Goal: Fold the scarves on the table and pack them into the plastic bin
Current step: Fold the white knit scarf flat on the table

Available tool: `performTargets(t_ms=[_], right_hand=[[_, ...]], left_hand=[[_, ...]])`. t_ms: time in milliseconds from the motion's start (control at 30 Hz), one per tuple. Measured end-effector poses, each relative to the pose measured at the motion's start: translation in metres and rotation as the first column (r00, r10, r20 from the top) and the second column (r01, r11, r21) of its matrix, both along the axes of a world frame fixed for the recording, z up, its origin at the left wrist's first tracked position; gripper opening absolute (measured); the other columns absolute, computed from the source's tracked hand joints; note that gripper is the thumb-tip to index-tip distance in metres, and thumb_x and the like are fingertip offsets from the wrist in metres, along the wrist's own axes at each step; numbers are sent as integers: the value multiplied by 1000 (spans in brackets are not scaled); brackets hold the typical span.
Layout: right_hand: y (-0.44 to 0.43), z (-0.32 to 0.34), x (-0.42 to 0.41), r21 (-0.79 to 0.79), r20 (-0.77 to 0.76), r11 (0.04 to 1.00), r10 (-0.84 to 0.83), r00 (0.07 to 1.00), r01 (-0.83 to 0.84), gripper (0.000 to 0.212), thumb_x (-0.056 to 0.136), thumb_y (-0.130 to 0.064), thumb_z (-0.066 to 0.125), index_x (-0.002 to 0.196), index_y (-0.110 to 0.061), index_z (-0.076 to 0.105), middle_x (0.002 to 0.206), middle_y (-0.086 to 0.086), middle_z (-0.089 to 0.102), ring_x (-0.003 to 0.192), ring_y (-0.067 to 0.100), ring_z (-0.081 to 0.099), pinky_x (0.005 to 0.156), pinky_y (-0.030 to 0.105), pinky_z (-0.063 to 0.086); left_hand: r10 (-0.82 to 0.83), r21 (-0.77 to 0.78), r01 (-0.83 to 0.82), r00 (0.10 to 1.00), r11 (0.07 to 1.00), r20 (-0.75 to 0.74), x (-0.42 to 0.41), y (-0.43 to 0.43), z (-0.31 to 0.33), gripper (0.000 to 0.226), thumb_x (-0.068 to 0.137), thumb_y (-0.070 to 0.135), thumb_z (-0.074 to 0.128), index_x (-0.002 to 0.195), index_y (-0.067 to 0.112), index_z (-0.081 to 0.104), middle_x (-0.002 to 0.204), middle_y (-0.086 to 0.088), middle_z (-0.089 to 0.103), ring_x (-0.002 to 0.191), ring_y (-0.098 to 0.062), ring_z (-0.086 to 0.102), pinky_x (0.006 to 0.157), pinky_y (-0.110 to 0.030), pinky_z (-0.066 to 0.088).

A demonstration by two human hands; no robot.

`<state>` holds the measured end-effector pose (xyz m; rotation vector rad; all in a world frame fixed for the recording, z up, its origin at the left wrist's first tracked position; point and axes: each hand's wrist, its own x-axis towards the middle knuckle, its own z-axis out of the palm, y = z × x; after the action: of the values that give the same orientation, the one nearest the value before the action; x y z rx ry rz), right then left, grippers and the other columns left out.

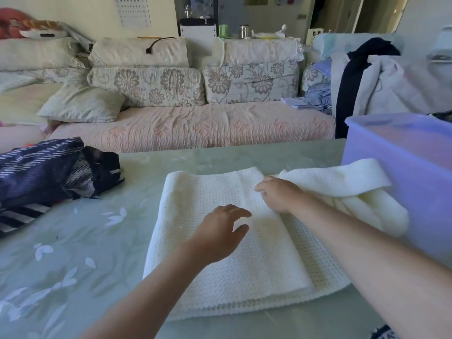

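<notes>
A cream waffle-knit scarf [210,241] lies partly folded on the table's middle, its loose end bunched to the right against the purple plastic bin [401,172]. My left hand [220,233] hovers over the folded part with fingers spread and relaxed. Farther back, my right hand [278,194] rests on the scarf at the fold, its fingers curled down onto the fabric; whether they pinch it is unclear. A pile of dark navy and white striped scarves [44,174] sits at the table's left.
The table [73,265] has a pale green leaf-patterned cover. A sofa [190,123] with floral cushions stands behind it. Clothes [367,79] are heaped on the sofa's right end, behind the bin.
</notes>
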<state>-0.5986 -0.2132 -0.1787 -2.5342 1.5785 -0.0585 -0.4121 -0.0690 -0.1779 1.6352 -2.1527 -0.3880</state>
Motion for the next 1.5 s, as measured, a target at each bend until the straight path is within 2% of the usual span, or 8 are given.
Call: performTargets(t_ms=[100, 300, 633, 800, 867, 1067, 1267, 1500], right_hand=[[24, -1, 3, 45, 79, 998, -47, 996, 44, 39, 101, -25, 43, 137, -25, 55, 150, 0, 40, 129, 24, 49, 107, 38, 40], [77, 3, -2, 149, 127, 972, -200, 972, 181, 52, 98, -31, 48, 149, -26, 37, 156, 9, 21, 122, 28, 53, 96, 35, 45], [157, 9, -5, 244, 72, 936, -279, 957, 255, 63, 95, -15, 44, 153, -29, 23, 120, 7, 59, 94, 22, 62, 73, 33, 53], [152, 33, -8, 310, 438, 912, -388, 811, 269, 42, 96, -9, 50, 134, -27, 54, 129, 4, 54, 85, 16, 58, 58, 24, 41], [148, 45, -17, 397, 504, 879, -449, 738, 264, 40, 95, -7, 56, 132, -20, 59, 136, 9, 55, 102, 20, 60, 73, 25, 44], [163, 28, -30, 417, 134, 859, -383, 914, 298, 43, 100, -7, 50, 143, -13, 52, 153, 10, 42, 138, 28, 43, 106, 30, 38], [159, 27, -29, 421, 271, 855, -439, 857, 304, 45, 99, -2, 47, 143, -13, 51, 155, 10, 40, 140, 28, 40, 107, 32, 36], [170, 12, -44, 246, -11, 944, -223, 975, 219, 47, 90, -34, 64, 135, -31, 50, 144, 0, 39, 125, 22, 48, 101, 36, 43]], left_hand=[[-18, 76, 0, 969, 997, 245, 21, 12, -16, 59, 95, 60, 43, 149, 39, 31, 157, 11, 29, 146, -14, 20, 120, -41, 17], [-106, 163, 58, 949, 985, 296, 37, 45, -20, 86, 85, 77, 40, 154, 40, 6, 164, 11, 1, 150, -12, -1, 123, -38, 3], [-227, -26, 259, 889, 966, 397, 55, 90, -25, 87, 71, 59, 56, 150, 35, 29, 158, 11, 27, 145, -12, 25, 114, -30, 20], [-151, -106, 205, 914, 973, 376, 63, 106, -22, 77, 76, 60, 54, 145, 31, 41, 151, 9, 41, 138, -16, 41, 110, -36, 36], [-130, -139, 198, 909, 970, 395, 68, 109, -21, 78, 72, 57, 57, 144, 29, 43, 147, 9, 46, 133, -16, 46, 106, -34, 39], [-148, -88, 196, 910, 977, 388, 79, 115, -24, 88, 67, 26, 71, 148, 28, 38, 144, 6, 50, 133, -17, 48, 108, -27, 32], [-122, 41, 115, 931, 993, 345, 79, 118, -10, 84, 79, -7, 50, 148, 38, 32, 151, 16, 38, 135, -14, 43, 104, -27, 41], [-154, 366, 61, 960, 929, 232, 95, 115, 14, 46, 73, 54, 46, 116, 57, 61, 131, 38, 45, 122, 10, 41, 106, -23, 35]])
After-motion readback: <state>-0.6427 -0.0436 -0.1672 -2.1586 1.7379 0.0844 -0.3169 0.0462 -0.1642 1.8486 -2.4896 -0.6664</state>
